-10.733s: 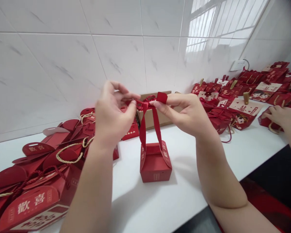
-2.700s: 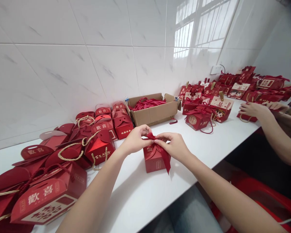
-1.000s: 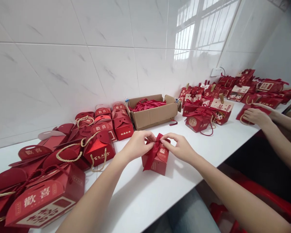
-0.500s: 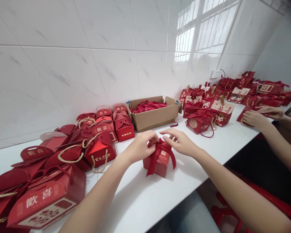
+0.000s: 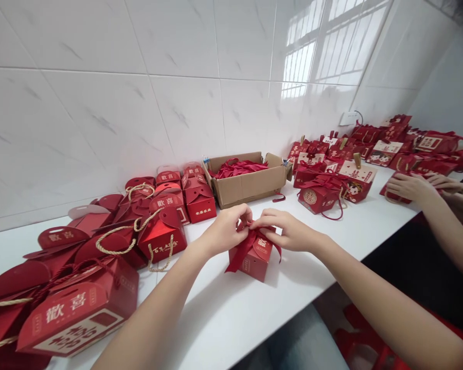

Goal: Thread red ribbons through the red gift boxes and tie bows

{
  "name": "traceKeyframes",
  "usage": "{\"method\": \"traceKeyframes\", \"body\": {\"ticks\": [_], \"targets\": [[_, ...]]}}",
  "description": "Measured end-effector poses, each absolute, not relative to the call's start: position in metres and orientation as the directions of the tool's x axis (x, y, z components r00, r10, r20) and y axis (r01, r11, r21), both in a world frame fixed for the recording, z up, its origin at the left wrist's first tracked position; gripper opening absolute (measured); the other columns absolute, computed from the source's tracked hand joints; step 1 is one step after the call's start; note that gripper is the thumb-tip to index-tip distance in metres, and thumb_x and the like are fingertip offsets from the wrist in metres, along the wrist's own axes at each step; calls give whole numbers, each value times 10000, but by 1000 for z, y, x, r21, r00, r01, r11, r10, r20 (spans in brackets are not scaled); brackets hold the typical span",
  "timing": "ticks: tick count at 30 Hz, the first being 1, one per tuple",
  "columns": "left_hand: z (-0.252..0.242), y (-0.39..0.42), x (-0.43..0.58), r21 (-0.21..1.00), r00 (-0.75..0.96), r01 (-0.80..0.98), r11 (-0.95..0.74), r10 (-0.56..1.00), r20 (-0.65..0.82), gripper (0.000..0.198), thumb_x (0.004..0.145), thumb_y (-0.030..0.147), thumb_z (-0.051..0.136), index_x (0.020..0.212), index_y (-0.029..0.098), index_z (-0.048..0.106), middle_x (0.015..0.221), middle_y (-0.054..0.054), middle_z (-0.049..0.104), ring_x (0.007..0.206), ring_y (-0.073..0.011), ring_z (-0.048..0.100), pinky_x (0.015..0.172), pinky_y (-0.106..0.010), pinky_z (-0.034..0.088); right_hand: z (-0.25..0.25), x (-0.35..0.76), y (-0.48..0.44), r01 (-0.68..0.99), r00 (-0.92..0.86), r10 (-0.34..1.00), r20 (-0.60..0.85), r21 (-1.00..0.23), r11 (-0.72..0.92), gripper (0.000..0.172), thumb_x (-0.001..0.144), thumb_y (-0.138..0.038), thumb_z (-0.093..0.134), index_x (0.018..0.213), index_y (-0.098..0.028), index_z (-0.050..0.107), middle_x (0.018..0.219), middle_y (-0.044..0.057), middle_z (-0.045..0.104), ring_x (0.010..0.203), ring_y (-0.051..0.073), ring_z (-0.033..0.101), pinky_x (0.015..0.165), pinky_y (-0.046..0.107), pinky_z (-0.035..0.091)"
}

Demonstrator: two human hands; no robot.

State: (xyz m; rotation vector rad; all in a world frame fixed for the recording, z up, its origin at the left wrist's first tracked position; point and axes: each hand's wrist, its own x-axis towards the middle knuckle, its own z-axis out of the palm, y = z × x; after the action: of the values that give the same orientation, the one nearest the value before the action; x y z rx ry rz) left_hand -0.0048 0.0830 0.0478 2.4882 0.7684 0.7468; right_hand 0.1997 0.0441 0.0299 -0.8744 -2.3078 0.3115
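Note:
A small red gift box (image 5: 256,263) stands on the white table in front of me, with a dark red ribbon (image 5: 239,254) at its top and one ribbon end hanging over its left side. My left hand (image 5: 228,229) is closed in a pinch on the ribbon above the box. From the other side my right hand (image 5: 284,231) also pinches the ribbon, its fingertips close to those of the left. The bit of ribbon between the fingertips is partly hidden by them.
Several red gift boxes (image 5: 162,234) crowd the left side, some with rope handles. Behind my hands sits a cardboard box (image 5: 250,188) of red ribbons. More boxes (image 5: 318,195) stand to the right, where another person's hands (image 5: 414,187) handle a red box. A white table (image 5: 212,308) runs along the tiled wall.
My right hand has moved left and down and closed on the ribbon. The hanging ribbon end has swung left. The view has shifted slightly.

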Motion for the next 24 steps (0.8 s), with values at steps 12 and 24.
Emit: {"method": "traceKeyframes", "body": {"ticks": [12,24], "targets": [[50,87,-11,521,711,403,-753,616,340,239,785,104,478,977,240,432,861,30,700,748,-129,603,672,-240,447,30,209,41,617,-686,633,360,-174,768,431,867,-61,390,1182,-230,631,830,80,531,772,180,435,691,313,410],[45,88,-7,491,723,409,-769,601,339,192,772,171,509,955,226,520,933,-12,622,897,-181,556,766,-311,458,24,207,39,562,-512,679,526,-392,728,348,873,-105,457,1151,-236,620,866,61,554,792,155,504,705,296,446]]}}
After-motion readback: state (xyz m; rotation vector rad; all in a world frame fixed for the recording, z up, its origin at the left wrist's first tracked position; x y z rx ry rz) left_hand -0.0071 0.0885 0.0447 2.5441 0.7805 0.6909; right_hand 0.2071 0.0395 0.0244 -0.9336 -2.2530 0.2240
